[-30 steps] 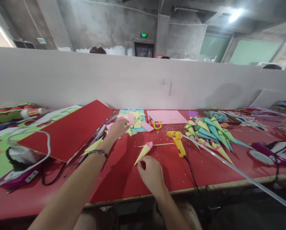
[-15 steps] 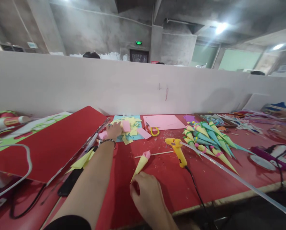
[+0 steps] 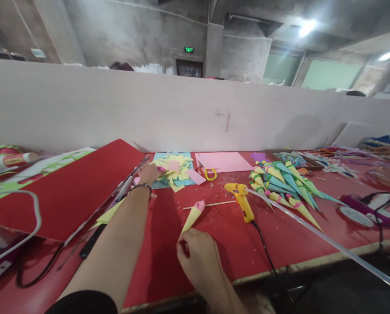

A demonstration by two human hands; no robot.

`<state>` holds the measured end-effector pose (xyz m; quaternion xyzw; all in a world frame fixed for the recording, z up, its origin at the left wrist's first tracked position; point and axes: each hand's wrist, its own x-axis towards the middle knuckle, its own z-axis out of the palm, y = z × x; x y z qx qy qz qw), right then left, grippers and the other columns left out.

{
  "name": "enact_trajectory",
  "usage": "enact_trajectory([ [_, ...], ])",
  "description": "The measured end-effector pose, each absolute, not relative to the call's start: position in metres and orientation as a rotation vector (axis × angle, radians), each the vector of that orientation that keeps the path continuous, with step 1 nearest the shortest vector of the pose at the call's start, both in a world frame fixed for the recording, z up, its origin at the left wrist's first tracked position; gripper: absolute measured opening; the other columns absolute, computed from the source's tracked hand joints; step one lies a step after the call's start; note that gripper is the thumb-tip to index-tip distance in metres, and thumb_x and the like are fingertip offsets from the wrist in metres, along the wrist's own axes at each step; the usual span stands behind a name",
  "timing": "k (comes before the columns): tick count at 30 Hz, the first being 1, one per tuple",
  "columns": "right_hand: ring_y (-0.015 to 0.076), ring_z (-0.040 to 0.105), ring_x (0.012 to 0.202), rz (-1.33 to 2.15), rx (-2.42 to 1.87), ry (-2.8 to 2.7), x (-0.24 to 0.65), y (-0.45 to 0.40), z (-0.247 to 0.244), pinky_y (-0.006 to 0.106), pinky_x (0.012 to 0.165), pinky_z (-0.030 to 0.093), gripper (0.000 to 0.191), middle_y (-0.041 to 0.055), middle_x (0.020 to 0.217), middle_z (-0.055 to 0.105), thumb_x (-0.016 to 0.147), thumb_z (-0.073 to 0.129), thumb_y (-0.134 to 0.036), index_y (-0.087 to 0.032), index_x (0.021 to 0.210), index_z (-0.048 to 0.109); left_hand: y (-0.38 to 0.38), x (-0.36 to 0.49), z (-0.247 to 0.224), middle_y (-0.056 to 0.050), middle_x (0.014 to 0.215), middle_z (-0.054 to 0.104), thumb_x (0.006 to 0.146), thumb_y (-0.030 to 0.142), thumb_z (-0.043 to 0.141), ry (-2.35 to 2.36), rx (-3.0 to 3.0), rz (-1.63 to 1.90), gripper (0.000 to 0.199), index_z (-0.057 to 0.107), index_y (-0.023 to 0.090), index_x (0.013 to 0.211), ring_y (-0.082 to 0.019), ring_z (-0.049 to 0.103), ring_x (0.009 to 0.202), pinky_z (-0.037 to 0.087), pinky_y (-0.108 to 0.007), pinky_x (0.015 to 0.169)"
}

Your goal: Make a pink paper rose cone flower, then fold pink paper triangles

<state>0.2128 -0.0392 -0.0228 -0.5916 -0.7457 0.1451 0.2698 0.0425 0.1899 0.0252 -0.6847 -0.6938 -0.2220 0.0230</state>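
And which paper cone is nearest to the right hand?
The yellow cone with a pink wide end, its tip at the right hand. It lies alone left of the glue gun; the other cones are piled on the gun's right.

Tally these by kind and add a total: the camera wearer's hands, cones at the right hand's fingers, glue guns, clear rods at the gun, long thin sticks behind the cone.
Hands (left hand, right hand): 2
Yellow-and-pink cone: 1
Yellow glue gun: 1
Clear rod: 1
Thin stick: 1
Total: 6
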Motion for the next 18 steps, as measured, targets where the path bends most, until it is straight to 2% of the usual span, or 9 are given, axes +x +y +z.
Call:
enact_trajectory([
  [6, 0.0129, 0.056, 0.058, 0.409, -1.546, -1.949, 0.213, -0.035, -0.027, 0.024, 0.050, 0.025, 0.014, -0.0007, 0.066, 0.064, 0.074, 0.049, -0.014, -0.021, 0.066, 0.059, 0.191, 0.039, 0.033, -0.012, 0.102, 0.054, 0.073, 0.025, 0.056, -2.054, -2.114, -0.888, 0.036, 0.050, 0.012, 0.106, -0.027, 0.051, 0.101, 0.045, -0.039, 0.082],
  [9, 0.0127, 0.054, 0.055, 0.458, -1.490, -1.823, 0.213, -0.031, -0.029, 0.023, 0.050, 0.029, 0.015, -0.0007, 0.062, 0.062, 0.075, 0.048, -0.015, -0.020, 0.065, 0.057, 0.182, 0.040, 0.043, -0.014, 0.107, 0.049, 0.074, 0.022, 0.052, -1.977, -2.146, -0.973, 0.041, 0.044, 0.010, 0.113, -0.024, 0.051, 0.101, 0.044, -0.036, 0.085],
  [11, 0.0130, 0.054, 0.056, 0.498, -1.403, -1.701, 0.215, -0.028, -0.028, 0.022, 0.052, 0.033, 0.016, -0.0001, 0.062, 0.061, 0.077, 0.046, -0.016, -0.020, 0.067, 0.058, 0.165, 0.043, 0.054, -0.012, 0.111, 0.045, 0.074, 0.022, 0.053, -1.881, -2.231, -0.985, 0.045, 0.043, 0.012, 0.116, -0.021, 0.052, 0.099, 0.044, -0.032, 0.086],
  [15, 0.0144, 0.057, 0.070, 0.560, -1.096, -1.415, 0.220, -0.021, -0.019, 0.024, 0.065, 0.043, 0.017, 0.0036, 0.080, 0.062, 0.080, 0.044, -0.019, -0.018, 0.088, 0.058, 0.103, 0.050, 0.075, -0.006, 0.116, 0.041, 0.070, 0.020, 0.058, -1.662, -2.416, -0.889, 0.041, 0.050, 0.022, 0.110, -0.019, 0.052, 0.097, 0.043, -0.033, 0.088],
  [18, 0.0149, 0.057, 0.080, 0.608, -0.864, -1.335, 0.224, -0.020, -0.012, 0.027, 0.075, 0.045, 0.019, 0.0047, 0.091, 0.059, 0.080, 0.047, -0.020, -0.019, 0.097, 0.056, 0.047, 0.059, 0.074, -0.006, 0.117, 0.041, 0.074, 0.018, 0.054, -1.427, -2.483, -0.836, 0.034, 0.049, 0.024, 0.107, -0.021, 0.050, 0.098, 0.045, -0.037, 0.083],
])
